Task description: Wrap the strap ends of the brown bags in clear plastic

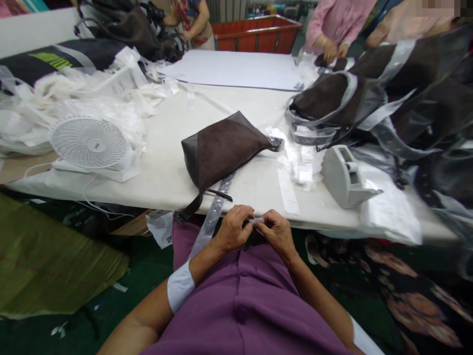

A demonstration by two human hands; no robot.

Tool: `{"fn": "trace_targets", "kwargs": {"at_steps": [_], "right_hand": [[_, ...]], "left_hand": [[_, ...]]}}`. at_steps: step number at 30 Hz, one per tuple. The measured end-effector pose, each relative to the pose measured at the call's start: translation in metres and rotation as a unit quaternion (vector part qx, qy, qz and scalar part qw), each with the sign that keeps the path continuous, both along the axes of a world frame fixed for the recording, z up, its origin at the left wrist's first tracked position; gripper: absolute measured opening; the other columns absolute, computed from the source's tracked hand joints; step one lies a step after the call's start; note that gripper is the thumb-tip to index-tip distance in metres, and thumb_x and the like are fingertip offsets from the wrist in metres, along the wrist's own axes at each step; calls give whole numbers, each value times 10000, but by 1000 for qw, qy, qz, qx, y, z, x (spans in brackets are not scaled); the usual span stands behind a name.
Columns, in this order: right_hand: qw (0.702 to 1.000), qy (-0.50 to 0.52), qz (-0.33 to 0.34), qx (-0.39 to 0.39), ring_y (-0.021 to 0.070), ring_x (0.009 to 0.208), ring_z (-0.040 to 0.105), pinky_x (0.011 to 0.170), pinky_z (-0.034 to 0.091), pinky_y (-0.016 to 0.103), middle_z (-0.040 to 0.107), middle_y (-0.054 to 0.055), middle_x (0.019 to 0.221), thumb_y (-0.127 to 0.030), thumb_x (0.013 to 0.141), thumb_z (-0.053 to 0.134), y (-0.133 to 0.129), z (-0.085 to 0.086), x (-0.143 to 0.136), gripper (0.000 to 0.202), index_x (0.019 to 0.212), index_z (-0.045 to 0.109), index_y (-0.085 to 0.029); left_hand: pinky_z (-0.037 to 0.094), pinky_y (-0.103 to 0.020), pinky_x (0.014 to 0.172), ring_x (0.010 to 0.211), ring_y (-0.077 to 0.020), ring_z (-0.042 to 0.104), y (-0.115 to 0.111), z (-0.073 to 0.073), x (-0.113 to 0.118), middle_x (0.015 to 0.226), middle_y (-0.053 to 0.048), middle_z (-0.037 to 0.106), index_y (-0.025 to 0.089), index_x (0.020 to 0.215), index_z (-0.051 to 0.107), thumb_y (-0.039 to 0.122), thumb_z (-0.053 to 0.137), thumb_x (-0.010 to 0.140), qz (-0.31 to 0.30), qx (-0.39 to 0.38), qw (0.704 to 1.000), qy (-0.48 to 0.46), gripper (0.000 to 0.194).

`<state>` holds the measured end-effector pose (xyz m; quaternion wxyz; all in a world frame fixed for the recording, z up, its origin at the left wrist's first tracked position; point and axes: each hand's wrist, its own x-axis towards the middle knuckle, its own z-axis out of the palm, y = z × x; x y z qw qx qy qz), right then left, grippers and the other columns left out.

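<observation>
At the table's front edge, my left hand point(235, 227) and my right hand point(275, 232) are close together in front of my body. Both pinch a small piece of clear plastic point(256, 221) stretched between their fingertips. Just beyond them on the table lies a dark brown bag point(225, 150) with black corners and a black zipper pull point(219, 194). From under the bag a clear plastic-wrapped strap point(210, 219) with a row of holes hangs over the edge, passing beside my left wrist. The bag's far right end touches some crumpled clear wrapping.
To the left stand a white fan point(88, 143) and heaped white wrapping point(92, 88). A grey tape dispenser point(342, 177) sits at right, near piled brown bags point(332, 98). Across the table, a person in pink point(332, 29) handles a bag. A red bin point(256, 35) stands behind.
</observation>
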<state>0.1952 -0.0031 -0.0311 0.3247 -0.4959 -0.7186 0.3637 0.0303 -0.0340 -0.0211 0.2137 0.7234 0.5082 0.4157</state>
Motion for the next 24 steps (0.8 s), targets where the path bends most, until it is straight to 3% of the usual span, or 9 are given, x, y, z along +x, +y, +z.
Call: {"fn": "trace_targets", "kwargs": {"at_steps": [6, 10, 12, 16, 18, 21, 24], "right_hand": [[1000, -12, -8, -7, 112, 609, 478, 588, 356, 234, 517, -17, 653, -197, 733, 630, 0, 0, 1, 118, 635, 570, -166], [1000, -13, -5, -7, 122, 615, 502, 595, 381, 241, 539, -8, 659, -231, 744, 630, 2, -2, 4, 130, 640, 580, -172], [1000, 1, 12, -17, 139, 672, 546, 638, 424, 249, 582, 6, 728, -251, 739, 641, 2, -4, 6, 75, 733, 618, -180], [998, 22, 50, -34, 200, 905, 610, 796, 488, 308, 634, 52, 993, -240, 681, 684, -2, -7, 5, 495, 1151, 534, -199], [999, -5, 46, -9, 222, 956, 610, 835, 492, 343, 626, 76, 1061, -253, 698, 671, -6, -9, 1, 578, 1236, 467, -195], [997, -41, 44, 57, 235, 1013, 599, 887, 480, 372, 615, 102, 1121, -268, 796, 572, -8, -12, -4, 445, 1224, 483, -188], [992, -63, 42, 98, 231, 999, 606, 882, 488, 369, 633, 106, 1079, -257, 858, 481, -7, -15, -5, 321, 1166, 532, -182]], "left_hand": [[426, -398, 907, 1043, -228, 534, -1, 0, 4, 1093, -110, 602, 183, 894, 562, 136, 508, 807, -8, -3, 999, 49, 113], [420, -391, 880, 995, -227, 542, 0, -2, 5, 1050, -101, 622, 183, 844, 574, 180, 508, 829, 3, -24, 997, 76, 68], [419, -378, 856, 943, -217, 553, 1, -1, 5, 974, -87, 636, 186, 792, 567, 193, 515, 830, 19, -42, 997, 68, 64], [422, -314, 807, 882, -178, 564, 4, 3, 7, 887, -55, 626, 186, 735, 542, 187, 511, 826, 84, -98, 991, -19, 97], [420, -288, 766, 841, -160, 564, 5, 6, 9, 883, -43, 623, 183, 731, 546, 210, 511, 829, 111, -127, 984, -57, 108], [410, -264, 703, 757, -141, 551, 5, 8, 12, 819, -23, 614, 177, 759, 580, 244, 512, 826, 116, -175, 973, -99, 116], [393, -253, 661, 696, -132, 524, 5, 4, 12, 740, 3, 590, 175, 780, 612, 244, 566, 770, 81, -223, 965, -113, 84]]}}
